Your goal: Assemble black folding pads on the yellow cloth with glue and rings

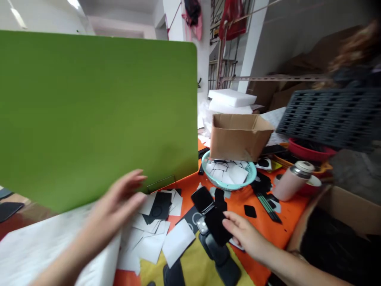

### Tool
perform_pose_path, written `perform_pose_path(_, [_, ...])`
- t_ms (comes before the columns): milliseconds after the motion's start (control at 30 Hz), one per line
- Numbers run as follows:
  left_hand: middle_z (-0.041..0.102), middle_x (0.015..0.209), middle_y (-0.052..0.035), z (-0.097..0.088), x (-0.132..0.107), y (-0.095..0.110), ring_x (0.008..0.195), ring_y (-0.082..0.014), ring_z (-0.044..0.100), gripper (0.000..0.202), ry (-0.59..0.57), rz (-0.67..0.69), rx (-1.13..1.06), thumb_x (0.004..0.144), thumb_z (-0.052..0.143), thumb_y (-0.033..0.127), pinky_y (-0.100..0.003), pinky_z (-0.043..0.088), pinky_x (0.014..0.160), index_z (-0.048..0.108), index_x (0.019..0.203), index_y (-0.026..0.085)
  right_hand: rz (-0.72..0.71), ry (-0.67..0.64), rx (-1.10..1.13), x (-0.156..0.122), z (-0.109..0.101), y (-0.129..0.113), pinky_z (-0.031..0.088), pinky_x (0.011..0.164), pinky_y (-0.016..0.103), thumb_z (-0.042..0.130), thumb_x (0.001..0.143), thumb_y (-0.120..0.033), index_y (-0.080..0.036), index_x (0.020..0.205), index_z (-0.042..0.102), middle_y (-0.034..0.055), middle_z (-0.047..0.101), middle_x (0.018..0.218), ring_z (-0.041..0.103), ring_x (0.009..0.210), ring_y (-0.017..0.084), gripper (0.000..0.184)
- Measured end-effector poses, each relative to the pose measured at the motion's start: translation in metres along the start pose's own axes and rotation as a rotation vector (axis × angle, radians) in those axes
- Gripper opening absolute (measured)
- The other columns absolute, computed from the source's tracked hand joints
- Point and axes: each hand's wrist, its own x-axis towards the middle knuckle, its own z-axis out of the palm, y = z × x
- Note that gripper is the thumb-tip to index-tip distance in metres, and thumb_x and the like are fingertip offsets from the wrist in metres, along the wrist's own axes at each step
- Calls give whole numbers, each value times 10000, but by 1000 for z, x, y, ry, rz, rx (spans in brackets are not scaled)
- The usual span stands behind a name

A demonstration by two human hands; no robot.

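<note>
My right hand [242, 234] pinches the right edge of a black folding pad [217, 226], made of square panels joined by a hinge. Beside the pad is a small silvery square piece [202, 225] with round marks. Further black hinged pads [218, 252] lie under it on a yellow cloth [190, 274]. My left hand [119, 206], slightly blurred, hovers with thumb and fingers apart, holding nothing. It is nearest to loose white sheets [151, 242] and a black card with a ring [159, 205]. A white sheet [178, 241] lies between the hands.
A large green board [98, 119] stands at the left. On the orange tabletop [184, 194] are a turquoise basket [251, 174] of white pieces, a cardboard box [235, 139], and a pink thermos [293, 180]. An open carton [351, 202] with black plastic stands right. A person holds a dark slatted crate [330, 115].
</note>
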Motion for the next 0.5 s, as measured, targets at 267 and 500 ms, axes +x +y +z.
perform_pose_path(267, [469, 1232, -51, 140, -29, 85, 1083, -238, 453, 731, -544, -13, -271, 646, 667, 242, -378, 343, 930, 314, 1283, 307, -192, -147, 9, -52, -23, -7, 388, 650, 245, 468, 825, -381, -159, 845, 572, 12, 552, 760, 491, 715, 128, 246])
perform_pose_path(500, [475, 757, 29, 185, -11, 129, 561, -63, 452, 409, -639, -174, -698, 710, 622, 302, -160, 339, 458, 418, 1052, 204, -227, -101, 123, -68, -87, -14, 416, 706, 275, 469, 824, -403, -158, 914, 572, 33, 588, 833, 536, 781, 154, 281])
